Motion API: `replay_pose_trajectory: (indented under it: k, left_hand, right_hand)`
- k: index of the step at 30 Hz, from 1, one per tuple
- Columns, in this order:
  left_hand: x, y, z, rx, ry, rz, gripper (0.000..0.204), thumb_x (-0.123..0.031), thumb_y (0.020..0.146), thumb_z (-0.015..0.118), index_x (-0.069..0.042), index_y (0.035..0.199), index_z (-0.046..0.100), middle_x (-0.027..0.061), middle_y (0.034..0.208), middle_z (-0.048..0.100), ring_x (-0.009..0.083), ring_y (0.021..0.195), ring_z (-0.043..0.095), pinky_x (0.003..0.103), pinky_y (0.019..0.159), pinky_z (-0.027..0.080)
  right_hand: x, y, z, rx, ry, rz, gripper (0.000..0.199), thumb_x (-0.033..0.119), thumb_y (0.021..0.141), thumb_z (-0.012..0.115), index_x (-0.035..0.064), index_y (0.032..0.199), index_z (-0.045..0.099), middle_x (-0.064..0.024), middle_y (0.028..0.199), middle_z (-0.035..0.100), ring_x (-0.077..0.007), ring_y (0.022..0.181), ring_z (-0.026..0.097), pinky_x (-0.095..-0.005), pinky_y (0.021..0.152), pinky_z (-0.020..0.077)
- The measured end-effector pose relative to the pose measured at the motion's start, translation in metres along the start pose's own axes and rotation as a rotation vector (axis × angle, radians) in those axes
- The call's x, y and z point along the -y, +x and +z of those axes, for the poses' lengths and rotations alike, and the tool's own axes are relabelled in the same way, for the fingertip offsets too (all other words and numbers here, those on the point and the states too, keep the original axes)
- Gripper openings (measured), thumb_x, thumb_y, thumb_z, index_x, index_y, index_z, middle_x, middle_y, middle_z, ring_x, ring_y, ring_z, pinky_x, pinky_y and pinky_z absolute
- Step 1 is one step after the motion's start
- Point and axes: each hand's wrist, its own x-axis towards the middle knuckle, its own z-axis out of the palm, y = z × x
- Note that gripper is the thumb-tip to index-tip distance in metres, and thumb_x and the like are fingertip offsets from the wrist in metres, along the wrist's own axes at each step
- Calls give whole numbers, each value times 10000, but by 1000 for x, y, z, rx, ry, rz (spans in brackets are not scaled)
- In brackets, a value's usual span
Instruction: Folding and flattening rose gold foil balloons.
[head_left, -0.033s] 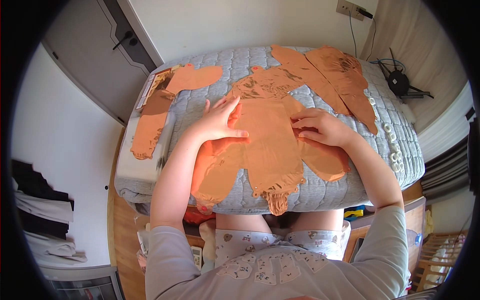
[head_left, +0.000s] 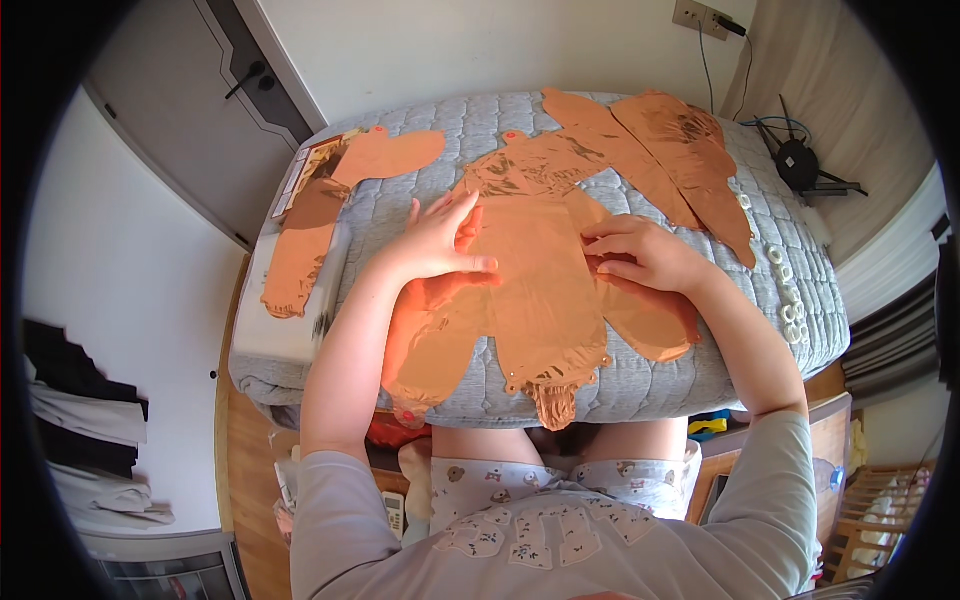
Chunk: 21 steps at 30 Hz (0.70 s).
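Note:
A flat orange foil balloon (head_left: 540,285), limp and with several rounded lobes, lies across the bed in front of me. Its crumpled lower end (head_left: 556,405) hangs at the bed's near edge. My left hand (head_left: 440,240) rests on the upper left of the foil, fingers spread and thumb pointing right. On the other side, my right hand (head_left: 640,255) touches the right edge, its fingers bent and the thumb a little apart from them. Foil partly hides the right fingertips. Beyond my hands, more crumpled orange foil (head_left: 535,165) touches the balloon's far end.
Another orange foil piece (head_left: 300,245) lies at the left, over a printed sheet (head_left: 300,180). Large foil sheets (head_left: 670,150) spread at the back right. Several small white rings (head_left: 785,280) line the quilted bed's right side. A black router (head_left: 797,165) stands at the far right.

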Motion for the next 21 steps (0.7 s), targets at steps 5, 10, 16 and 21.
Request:
replay_pose_trajectory:
  k: [5,10,16,21]
  left_hand:
    - [1,11,5,-185,-294,-46,1064,-643,918,637,-47,1645,138,191,1706,172,325,1589,133,549,1257,-32]
    - [3,22,14,-297,-232,58,908,-587,1005,541,-85,1650,146,165,1709,179,298,1588,149,551,1264,19]
    - [-5,26,21,-267,-163,148,856,-588,1027,496,-131,1656,136,148,1706,194,291,1585,157,529,1276,66]
    - [-2,28,22,-190,-163,124,869,-587,1027,500,-121,1656,121,161,1701,202,290,1590,134,478,1286,67]
  right_hand:
    - [-3,-1,1,-7,19,-1,310,96,863,726,17,1162,713,-177,1295,668,-363,1200,622,-449,1018,497]
    - [-5,0,3,-13,25,-7,317,81,855,734,-1,1161,705,-180,1302,663,-364,1198,623,-445,1015,498]
    - [-4,-1,2,-5,21,5,322,87,859,735,-2,1167,702,-178,1311,660,-362,1203,620,-447,1019,496]
    - [-4,0,4,-2,5,9,321,99,872,734,8,1178,705,-175,1312,660,-356,1209,618,-448,1025,492]
